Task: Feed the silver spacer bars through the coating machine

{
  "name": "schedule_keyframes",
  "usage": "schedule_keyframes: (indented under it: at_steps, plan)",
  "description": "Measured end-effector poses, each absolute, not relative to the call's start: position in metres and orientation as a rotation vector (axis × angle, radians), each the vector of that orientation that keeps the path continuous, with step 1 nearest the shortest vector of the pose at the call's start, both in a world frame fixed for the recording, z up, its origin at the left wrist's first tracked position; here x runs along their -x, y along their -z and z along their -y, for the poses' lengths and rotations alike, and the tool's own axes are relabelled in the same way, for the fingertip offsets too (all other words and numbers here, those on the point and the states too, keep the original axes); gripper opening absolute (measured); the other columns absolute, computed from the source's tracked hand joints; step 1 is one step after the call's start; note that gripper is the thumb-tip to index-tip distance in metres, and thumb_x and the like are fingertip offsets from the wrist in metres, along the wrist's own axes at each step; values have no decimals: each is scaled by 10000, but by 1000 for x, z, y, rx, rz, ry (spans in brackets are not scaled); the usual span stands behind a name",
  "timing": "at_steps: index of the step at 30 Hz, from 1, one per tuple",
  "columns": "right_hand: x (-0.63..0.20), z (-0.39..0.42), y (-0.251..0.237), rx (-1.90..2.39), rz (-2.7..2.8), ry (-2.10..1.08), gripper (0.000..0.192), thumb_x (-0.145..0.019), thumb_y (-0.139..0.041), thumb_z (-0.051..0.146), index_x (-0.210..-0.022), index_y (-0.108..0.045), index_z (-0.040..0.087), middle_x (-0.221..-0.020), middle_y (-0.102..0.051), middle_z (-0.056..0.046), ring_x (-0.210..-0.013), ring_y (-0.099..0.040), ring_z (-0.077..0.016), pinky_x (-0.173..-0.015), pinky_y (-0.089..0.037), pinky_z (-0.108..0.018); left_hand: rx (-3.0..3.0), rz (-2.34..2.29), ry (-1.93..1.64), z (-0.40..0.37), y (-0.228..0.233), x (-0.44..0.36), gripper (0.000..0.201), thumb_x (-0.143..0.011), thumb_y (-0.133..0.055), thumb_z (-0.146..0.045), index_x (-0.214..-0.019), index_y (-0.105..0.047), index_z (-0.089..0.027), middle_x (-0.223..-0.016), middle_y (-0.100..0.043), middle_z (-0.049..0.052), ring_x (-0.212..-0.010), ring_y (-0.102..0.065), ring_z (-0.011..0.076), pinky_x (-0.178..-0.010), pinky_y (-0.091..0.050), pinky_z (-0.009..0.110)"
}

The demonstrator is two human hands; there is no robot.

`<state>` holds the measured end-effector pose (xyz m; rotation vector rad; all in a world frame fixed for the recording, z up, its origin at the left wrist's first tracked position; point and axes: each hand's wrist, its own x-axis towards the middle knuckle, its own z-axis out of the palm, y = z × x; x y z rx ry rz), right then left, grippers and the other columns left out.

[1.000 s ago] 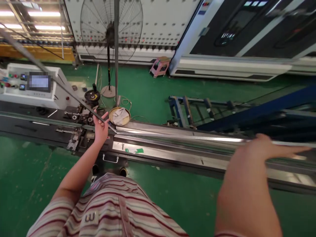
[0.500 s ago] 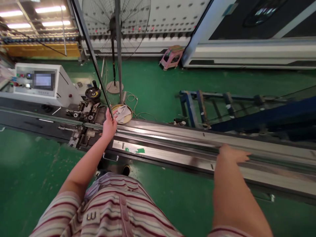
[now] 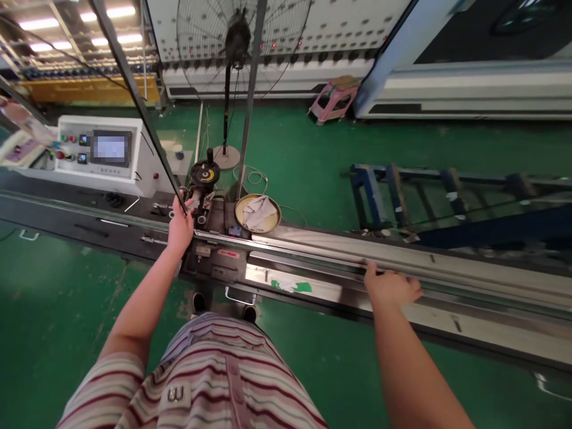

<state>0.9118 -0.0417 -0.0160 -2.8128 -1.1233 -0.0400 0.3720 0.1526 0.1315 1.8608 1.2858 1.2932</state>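
Observation:
A long dark metal bar slants up to the top edge, and its lower end is in my left hand. That hand is closed on it, just over the roller unit of a long bench machine. My right hand is further along the bench, palm down, fingers bent over a thin metal strip that runs along the channel. The undersides of those fingers are hidden. Whether the bar and strip are joined at my left hand is not clear.
A control box stands on the bench at left; a person's hand is beyond it. Behind the rollers are a black handwheel, a round dish with a cloth, and an upright post. A fan, pink stool and blue rack stand behind.
Both hands have travelled left along the bench. The slanting bar has moved with my left hand, which has gone from near the dish to the rollers. My right fingers look more bent.

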Motion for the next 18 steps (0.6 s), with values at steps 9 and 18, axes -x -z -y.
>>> schedule_keyframes:
  at_steps: [9, 18]
  plan:
    - [-773, -22, 12, 3004, 1096, 125, 611, -924, -458, 480, -959, -747, -57, -908, -678, -287, -1012, -598, -401, -956, -354, -500, -1893, -1400, -1326, -203, -136, -232, 711, -921, -470, -126, -1550, -155, -226, -1329, -625, 151, -1061, -700, 201, -937, -562, 334]
    - [-651, -55, -4, 2813, 1446, 156, 682, -975, -355, 538, -961, -735, -29, -927, -688, -266, -989, -612, -379, -960, -343, -503, -1878, -1545, -1399, -252, -144, -108, 780, -863, -541, -83, -1539, -162, -172, -1297, -643, 164, -1092, -681, 225, -1010, -523, 401]
